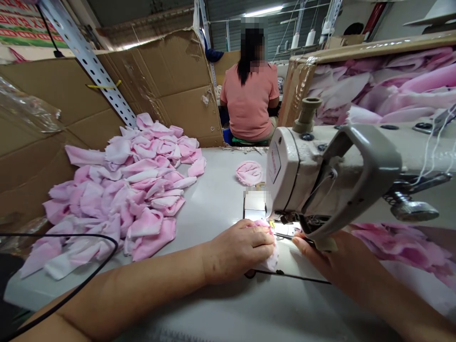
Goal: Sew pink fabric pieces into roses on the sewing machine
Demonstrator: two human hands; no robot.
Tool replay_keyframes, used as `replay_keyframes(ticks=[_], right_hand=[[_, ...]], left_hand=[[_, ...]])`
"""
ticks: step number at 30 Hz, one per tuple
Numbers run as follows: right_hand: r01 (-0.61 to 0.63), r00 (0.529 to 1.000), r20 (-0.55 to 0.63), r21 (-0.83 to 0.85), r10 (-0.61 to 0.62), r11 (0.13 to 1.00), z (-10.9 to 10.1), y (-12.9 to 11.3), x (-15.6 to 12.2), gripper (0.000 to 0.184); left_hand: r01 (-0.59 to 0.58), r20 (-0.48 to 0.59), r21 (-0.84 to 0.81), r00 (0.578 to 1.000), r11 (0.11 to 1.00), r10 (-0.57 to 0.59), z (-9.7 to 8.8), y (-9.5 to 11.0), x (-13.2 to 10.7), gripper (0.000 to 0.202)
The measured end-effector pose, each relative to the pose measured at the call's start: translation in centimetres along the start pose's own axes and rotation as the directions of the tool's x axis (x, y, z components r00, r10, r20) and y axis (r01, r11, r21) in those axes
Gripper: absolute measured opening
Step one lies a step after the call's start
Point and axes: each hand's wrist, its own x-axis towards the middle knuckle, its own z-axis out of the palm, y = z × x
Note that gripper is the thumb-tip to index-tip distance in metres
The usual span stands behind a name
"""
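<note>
My left hand [245, 248] lies over a small pink fabric piece [272, 259] on the sewing machine bed, its fingers together and pressing on the cloth just left of the needle area. The sewing machine [285, 171] stands with its lamp lighting that spot. On the other side, my right hand [331, 259] is close to the needle area, thumb and fingers drawn together. A thin dark metal piece [283, 236] reaches toward its fingertips; whether the hand holds it cannot be made out. The machine's grey guard hides part of that hand.
A large heap of pink and white fabric pieces [121, 185] covers the left of the table. A round pink piece [249, 172] lies behind the needle. Cardboard walls [160, 80] stand at the back. More pink cloth fills a box [299, 85]. A person [249, 99] sits beyond.
</note>
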Motion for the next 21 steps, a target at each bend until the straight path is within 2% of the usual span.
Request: replay_keyframes(ticks=[4, 9, 16, 21], right_hand=[[-0.007, 1.000, 0.020, -0.012, 0.007, 1.000, 0.5, 0.5, 0.0, 0.024], [0.056, 0.998, -0.027, -0.086, -0.059, 0.995, 0.9, 1.3, 0.3, 0.022], [0.007, 1.000, -0.029, -0.108, -0.010, 0.994, 0.6, 1.0, 1.0, 0.024], [0.024, 0.999, -0.041, -0.107, -0.029, 0.994, 0.7, 1.2, 1.1, 0.026]], left_hand=[[0.003, -0.016, 0.006, 1.000, 1.000, -0.003, 0.1, 0.0, 0.0, 0.017], [-0.039, -0.052, 0.010, 0.998, 0.999, 0.040, 0.3, -0.6, 0.2, 0.017], [-0.038, -0.082, 0.040, 0.996, 0.998, 0.041, 0.1, -1.3, 0.6, 0.010], [0.036, 0.023, 0.008, 0.999, 0.999, -0.037, -0.6, -1.2, 1.0, 0.018]])
